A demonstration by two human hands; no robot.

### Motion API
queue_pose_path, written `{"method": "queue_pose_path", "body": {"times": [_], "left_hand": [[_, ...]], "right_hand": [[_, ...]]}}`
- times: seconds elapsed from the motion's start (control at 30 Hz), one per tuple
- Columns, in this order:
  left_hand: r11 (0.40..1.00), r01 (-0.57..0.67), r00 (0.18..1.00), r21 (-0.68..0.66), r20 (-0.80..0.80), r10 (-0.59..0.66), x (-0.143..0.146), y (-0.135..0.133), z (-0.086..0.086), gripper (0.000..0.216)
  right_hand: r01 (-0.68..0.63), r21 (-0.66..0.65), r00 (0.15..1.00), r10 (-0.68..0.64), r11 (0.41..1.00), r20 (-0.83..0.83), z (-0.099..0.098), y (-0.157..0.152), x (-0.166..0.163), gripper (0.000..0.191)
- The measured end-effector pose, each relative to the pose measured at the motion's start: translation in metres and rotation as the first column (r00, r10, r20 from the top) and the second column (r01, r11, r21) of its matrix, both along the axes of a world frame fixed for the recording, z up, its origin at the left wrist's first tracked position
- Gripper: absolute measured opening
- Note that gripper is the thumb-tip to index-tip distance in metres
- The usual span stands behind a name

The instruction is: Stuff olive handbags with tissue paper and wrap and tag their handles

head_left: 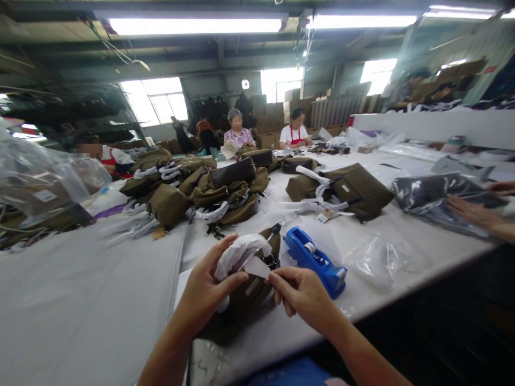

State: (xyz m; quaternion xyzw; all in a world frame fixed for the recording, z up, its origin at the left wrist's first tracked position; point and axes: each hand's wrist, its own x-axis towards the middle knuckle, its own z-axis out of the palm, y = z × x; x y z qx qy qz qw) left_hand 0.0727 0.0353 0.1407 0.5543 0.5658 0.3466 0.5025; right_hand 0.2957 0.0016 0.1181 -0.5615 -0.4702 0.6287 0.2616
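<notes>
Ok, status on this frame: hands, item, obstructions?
Both hands pinching white wrap on olive bag. Blue tape dispenser just right, clear.

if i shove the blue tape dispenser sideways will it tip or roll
The blue tape dispenser looks long, low and flat-based, so it would probably slide, not roll. It seems unlikely to tip. The white table looks smooth, so it may skid easily.

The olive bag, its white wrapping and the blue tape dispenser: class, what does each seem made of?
Olive bag: probably matte woven canvas, folds softly. White wrapping, held by left hand and right hand: likely thin foam or paper, crumpled. Blue tape dispenser: glossy moulded plastic.
</notes>
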Motion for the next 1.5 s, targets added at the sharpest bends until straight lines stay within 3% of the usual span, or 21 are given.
{"method": "queue_pose_path", "body": {"times": [0.13, 0.23, 0.37, 0.5, 0.6, 0.73, 0.83, 0.93, 0.97, 1.03, 1.13, 1.2, 1.27, 1.33, 1.4, 1.43, 1.5], "left_hand": [[0.981, -0.085, 0.962, -0.173, 0.242, 0.126, 0.000, -0.003, -0.002, 0.068], [0.949, -0.131, 0.933, -0.287, 0.289, 0.216, 0.004, -0.003, -0.003, 0.061], [0.939, -0.062, 0.950, -0.340, 0.269, 0.160, 0.007, 0.001, 0.003, 0.057], [0.980, 0.005, 0.969, -0.200, 0.241, 0.045, 0.002, 0.003, 0.011, 0.039], [0.985, 0.072, 0.967, -0.159, 0.252, -0.030, -0.001, 0.002, 0.015, 0.039], [0.998, -0.052, 0.991, -0.031, 0.120, 0.055, 0.000, 0.002, 0.018, 0.022], [0.986, -0.168, 0.978, 0.016, 0.125, 0.165, 0.002, 0.004, 0.019, 0.023], [0.967, -0.253, 0.951, 0.002, 0.187, 0.248, 0.004, 0.004, 0.021, 0.024], [0.964, -0.266, 0.944, 0.001, 0.204, 0.260, 0.004, 0.004, 0.022, 0.024], [0.961, -0.277, 0.936, 0.011, 0.229, 0.268, 0.006, 0.003, 0.025, 0.022], [0.960, -0.275, 0.940, 0.058, 0.228, 0.255, 0.006, 0.001, 0.028, 0.020], [0.959, -0.265, 0.951, 0.098, 0.191, 0.243, 0.006, 0.002, 0.029, 0.020], [0.958, -0.254, 0.961, 0.135, 0.150, 0.234, 0.005, 0.002, 0.030, 0.019], [0.954, -0.240, 0.967, 0.178, 0.126, 0.219, 0.006, 0.003, 0.033, 0.018], [0.943, -0.228, 0.972, 0.240, 0.103, 0.209, 0.007, 0.002, 0.038, 0.015], [0.933, -0.225, 0.974, 0.279, 0.081, 0.211, 0.007, 0.002, 0.040, 0.013], [0.902, -0.221, 0.972, 0.372, 0.014, 0.233, 0.009, 0.002, 0.044, 0.010]], "right_hand": [[-0.021, -0.015, 1.000, 0.022, 1.000, 0.020, 0.000, 0.004, -0.007, 0.041], [0.015, 0.000, 0.999, -0.015, 1.000, -0.028, 0.002, 0.008, -0.017, 0.043], [0.014, 0.061, 0.995, -0.008, 0.998, -0.097, 0.011, 0.012, -0.030, 0.042], [0.001, 0.083, 0.994, 0.008, 0.997, -0.109, 0.022, 0.014, -0.032, 0.034], [0.018, 0.077, 0.996, -0.011, 0.997, -0.093, 0.026, 0.017, -0.032, 0.027], [-0.009, 0.070, 0.997, 0.015, 0.998, -0.081, 0.031, 0.018, -0.032, 0.024], [-0.071, 0.230, 0.997, 0.059, 0.970, 0.058, 0.040, 0.013, -0.029, 0.020], [-0.031, 0.463, 0.983, -0.057, 0.886, 0.175, 0.053, 0.005, -0.022, 0.011], [0.003, 0.475, 0.986, -0.081, 0.880, 0.144, 0.057, 0.004, -0.019, 0.013], [0.030, 0.377, 1.000, -0.028, 0.926, -0.010, 0.064, 0.003, -0.015, 0.016], [-0.064, 0.224, 0.938, 0.135, 0.973, -0.318, 0.065, 0.008, -0.011, 0.022], [-0.092, 0.254, 0.915, 0.182, 0.963, -0.359, 0.062, 0.014, -0.012, 0.031], [-0.073, 0.403, 0.961, 0.173, 0.912, -0.218, 0.059, 0.020, -0.016, 0.029], [-0.028, 0.597, 0.997, 0.069, 0.802, -0.046, 0.059, 0.026, -0.022, 0.016], [0.008, 0.705, 0.998, -0.044, 0.709, 0.033, 0.060, 0.032, -0.028, 0.005], [0.017, 0.711, 0.996, -0.077, 0.703, 0.051, 0.061, 0.034, -0.031, 0.008], [0.011, 0.646, 0.993, -0.083, 0.763, 0.082, 0.062, 0.040, -0.035, 0.017]]}}
